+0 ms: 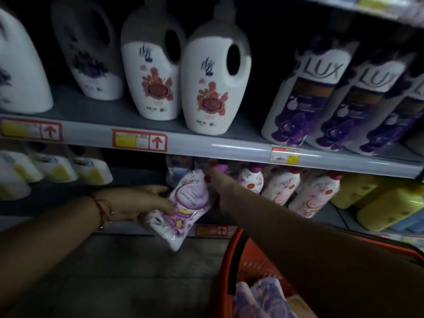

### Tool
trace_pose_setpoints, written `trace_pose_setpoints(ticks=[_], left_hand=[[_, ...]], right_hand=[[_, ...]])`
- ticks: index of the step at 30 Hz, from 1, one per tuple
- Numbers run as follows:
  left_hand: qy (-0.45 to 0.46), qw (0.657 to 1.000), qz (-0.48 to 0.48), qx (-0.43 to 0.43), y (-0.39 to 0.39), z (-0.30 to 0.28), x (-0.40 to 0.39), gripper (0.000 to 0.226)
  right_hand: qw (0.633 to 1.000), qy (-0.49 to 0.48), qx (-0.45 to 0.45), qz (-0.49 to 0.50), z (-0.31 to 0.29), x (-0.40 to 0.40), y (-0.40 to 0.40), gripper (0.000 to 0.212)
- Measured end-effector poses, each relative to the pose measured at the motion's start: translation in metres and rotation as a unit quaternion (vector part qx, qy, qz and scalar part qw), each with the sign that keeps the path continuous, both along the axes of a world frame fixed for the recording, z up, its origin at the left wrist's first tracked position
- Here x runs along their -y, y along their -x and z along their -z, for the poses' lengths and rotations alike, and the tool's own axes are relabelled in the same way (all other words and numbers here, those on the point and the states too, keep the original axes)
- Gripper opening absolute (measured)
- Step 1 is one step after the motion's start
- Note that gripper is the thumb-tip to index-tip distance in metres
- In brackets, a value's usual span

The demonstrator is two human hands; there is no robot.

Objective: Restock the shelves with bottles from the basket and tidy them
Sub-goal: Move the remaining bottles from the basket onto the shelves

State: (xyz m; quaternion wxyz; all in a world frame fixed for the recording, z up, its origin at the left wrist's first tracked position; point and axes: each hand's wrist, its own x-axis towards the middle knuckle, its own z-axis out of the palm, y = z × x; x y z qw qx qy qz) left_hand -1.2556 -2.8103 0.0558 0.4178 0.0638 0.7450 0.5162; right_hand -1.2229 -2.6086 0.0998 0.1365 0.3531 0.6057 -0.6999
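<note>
On the lower shelf, a dark open gap [137,175] lies between the white-and-yellow bottles [91,172] at left and the pink-capped floral bottles [281,184] at right. The upper shelf's front rail [206,148] overhangs this gap, limiting clearance from above. The orange basket [231,255] blocks the lower right.

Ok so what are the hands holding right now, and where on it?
Both hold one purple-and-white refill pouch. The left hand grips its lower left side; the right hand pinches its upper right edge near the top.
</note>
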Motion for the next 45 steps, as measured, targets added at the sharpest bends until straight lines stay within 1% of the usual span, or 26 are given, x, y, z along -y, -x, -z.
trace_pose_setpoints(ticks=[1,3,4,5,7,8,10,11,13,16,19,21,22,24,26,30,33,36,38,40,42,45], left_hand=[[-0.003,1.0,-0.002,-0.007,0.001,0.008,-0.006,0.073],[-0.015,0.999,-0.018,-0.044,0.003,0.024,-0.023,0.073],[-0.021,0.997,-0.027,-0.069,0.006,0.035,-0.029,0.075],[-0.033,0.994,-0.038,-0.093,0.008,0.044,-0.034,0.079],[-0.019,0.985,-0.066,-0.156,0.011,0.062,-0.047,0.085],[-0.006,0.98,-0.08,-0.183,0.013,0.07,-0.053,0.084],[0.004,0.966,-0.108,-0.236,0.017,0.085,-0.063,0.084],[0.009,0.959,-0.123,-0.257,0.019,0.092,-0.068,0.087],[0.026,0.948,-0.147,-0.283,0.025,0.105,-0.076,0.089],[0.043,0.94,-0.166,-0.294,0.03,0.121,-0.092,0.092],[0.049,0.933,-0.178,-0.31,0.028,0.129,-0.106,0.092],[0.042,0.934,-0.184,-0.304,0.027,0.134,-0.111,0.092],[0.035,0.935,-0.186,-0.299,0.027,0.135,-0.112,0.096],[0.031,0.936,-0.184,-0.297,0.03,0.139,-0.11,0.105],[0.028,0.941,-0.176,-0.287,0.032,0.143,-0.105,0.108],[0.02,0.945,-0.163,-0.285,0.035,0.146,-0.101,0.097],[-0.007,0.947,-0.12,-0.297,0.041,0.146,-0.103,0.096],[-0.005,0.951,-0.06,-0.302,0.055,0.147,-0.103,0.102],[0.009,0.95,-0.035,-0.31,0.061,0.148,-0.103,0.104],[0.022,0.95,-0.013,-0.311,0.062,0.144,-0.102,0.096],[0.025,0.95,0.013,-0.312,0.062,0.139,-0.103,0.083],[0.037,0.957,0.032,-0.287,0.057,0.129,-0.1,0.071]], right_hand=[[1.0,-0.013,-0.011,0.007,0.0,-0.003,0.006,0.026],[0.997,-0.049,-0.053,0.017,0.001,-0.012,0.015,0.019],[0.994,-0.078,-0.071,-0.003,0.002,-0.02,0.018,0.017],[0.99,-0.111,-0.08,-0.022,-0.001,-0.026,0.022,0.02],[0.982,-0.152,-0.082,-0.077,0.003,-0.034,0.031,0.027],[0.978,-0.162,-0.081,-0.099,0.002,-0.035,0.033,0.028],[0.976,-0.16,-0.089,-0.122,0.004,-0.037,0.035,0.018],[0.973,-0.166,-0.099,-0.128,0.005,-0.039,0.036,0.02],[0.957,-0.213,-0.116,-0.158,0.007,-0.042,0.041,0.041],[0.919,-0.295,-0.144,-0.22,0.015,-0.047,0.048,0.054],[0.89,-0.354,-0.146,-0.248,0.026,-0.054,0.048,0.055],[0.876,-0.376,-0.16,-0.256,0.032,-0.058,0.046,0.055],[0.873,-0.38,-0.167,-0.257,0.034,-0.06,0.045,0.056],[0.873,-0.378,-0.175,-0.255,0.036,-0.061,0.044,0.059],[0.867,-0.393,-0.181,-0.249,0.041,-0.061,0.042,0.057],[0.864,-0.422,-0.197,-0.192,0.054,-0.055,0.035,0.052],[0.851,-0.474,-0.153,-0.168,0.058,-0.048,0.033,0.061],[0.856,-0.474,-0.13,-0.162,0.054,-0.044,0.031,0.073],[0.859,-0.464,-0.115,-0.18,0.05,-0.044,0.03,0.075],[0.861,-0.453,-0.098,-0.21,0.044,-0.046,0.029,0.075],[0.861,-0.437,-0.096,-0.241,0.038,-0.051,0.028,0.074],[0.886,-0.369,-0.129,-0.251,0.025,-0.062,0.016,0.066]])
